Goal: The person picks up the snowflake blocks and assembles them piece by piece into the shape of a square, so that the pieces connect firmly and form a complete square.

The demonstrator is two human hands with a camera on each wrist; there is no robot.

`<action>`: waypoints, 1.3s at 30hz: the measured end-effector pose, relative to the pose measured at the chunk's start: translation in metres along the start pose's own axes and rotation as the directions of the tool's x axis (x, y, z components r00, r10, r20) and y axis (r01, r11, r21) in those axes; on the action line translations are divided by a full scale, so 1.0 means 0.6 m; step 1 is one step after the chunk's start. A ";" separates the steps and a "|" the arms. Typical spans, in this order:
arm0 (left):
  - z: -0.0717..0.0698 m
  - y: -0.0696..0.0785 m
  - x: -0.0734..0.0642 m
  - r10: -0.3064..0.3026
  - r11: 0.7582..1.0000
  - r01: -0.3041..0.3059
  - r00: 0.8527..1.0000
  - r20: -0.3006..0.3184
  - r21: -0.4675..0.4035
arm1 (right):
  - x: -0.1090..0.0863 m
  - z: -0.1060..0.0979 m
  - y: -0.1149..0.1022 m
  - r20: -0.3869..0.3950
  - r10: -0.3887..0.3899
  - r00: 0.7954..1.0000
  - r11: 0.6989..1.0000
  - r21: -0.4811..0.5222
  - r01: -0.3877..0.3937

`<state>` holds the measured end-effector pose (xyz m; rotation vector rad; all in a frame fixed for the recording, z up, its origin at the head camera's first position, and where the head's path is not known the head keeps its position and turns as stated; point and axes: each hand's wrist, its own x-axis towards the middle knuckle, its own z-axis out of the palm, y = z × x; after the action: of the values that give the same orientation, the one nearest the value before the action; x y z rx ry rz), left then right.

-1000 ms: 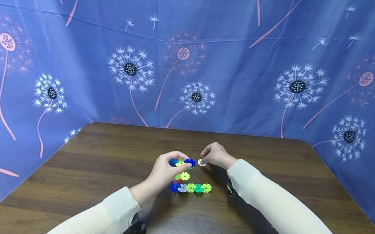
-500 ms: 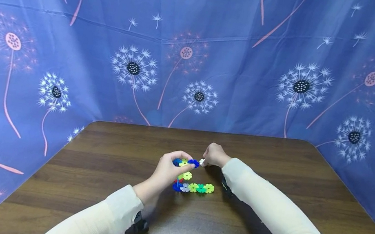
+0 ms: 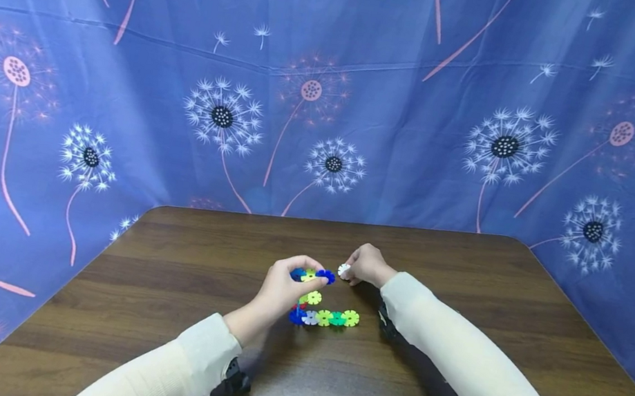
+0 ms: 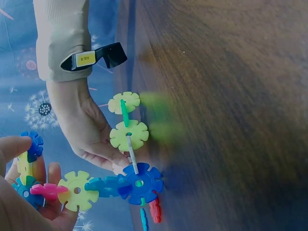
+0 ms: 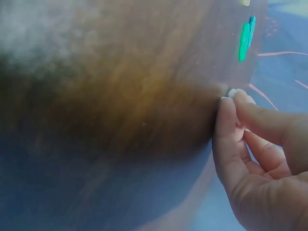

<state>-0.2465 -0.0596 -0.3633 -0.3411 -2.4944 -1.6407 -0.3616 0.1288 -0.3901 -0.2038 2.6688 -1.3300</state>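
My left hand (image 3: pixel 278 293) grips a chain of interlocking snowflake discs by its upper arm, with thumb and fingers around it. A blue disc (image 3: pixel 327 276) sticks out past the fingertips at the chain's end. From a dark blue corner disc (image 4: pixel 144 185), a lower row with a green disc (image 3: pixel 338 318) and yellow-green discs (image 3: pixel 350 318) runs to the right. Between thumb and fingers my right hand (image 3: pixel 369 265) pinches a white snowflake disc (image 3: pixel 344 271), just right of the blue disc and apart from it. In the right wrist view only a small edge of that disc shows.
A brown wooden table (image 3: pixel 322 395) lies under both hands. Behind it and at its sides hangs a blue cloth (image 3: pixel 416 137) with a dandelion print. A black wrist camera (image 3: pixel 237 378) sits below the left sleeve.
The white disc in my right hand came close to the blue end disc, then drew slightly away, and its tilt has changed. My left hand holds the chain nearly still.
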 end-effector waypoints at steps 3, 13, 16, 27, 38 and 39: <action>0.001 -0.001 0.001 0.001 1.000 -0.001 1.000 0.000 -0.001 | -0.004 -0.001 0.002 -0.004 -0.011 1.000 0.999 0.043 0.011; 0.005 -0.002 0.000 0.017 1.000 -0.017 1.000 -0.013 -0.003 | -0.031 -0.017 -0.013 0.111 -0.002 0.994 0.970 0.243 -0.025; 0.006 -0.003 0.001 0.024 1.000 -0.024 0.999 -0.026 0.008 | -0.051 -0.026 -0.025 0.174 -0.009 0.985 0.948 0.313 -0.046; 0.004 -0.008 0.003 0.006 1.000 -0.007 0.999 -0.039 -0.010 | -0.103 -0.046 -0.050 0.259 -0.062 0.964 0.920 0.390 -0.045; 0.005 -0.007 0.005 0.005 1.000 -0.006 0.999 -0.038 -0.005 | -0.142 -0.056 -0.068 0.308 -0.041 0.950 0.850 0.511 -0.129; 0.005 -0.007 0.004 0.004 1.000 -0.004 0.999 -0.039 -0.003 | -0.144 -0.055 -0.069 0.310 -0.030 0.950 0.839 0.525 -0.145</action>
<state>-0.2499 -0.0581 -0.3677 -0.3115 -2.4611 -1.6344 -0.2811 0.1462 -0.3305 -0.2304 1.9337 -1.7994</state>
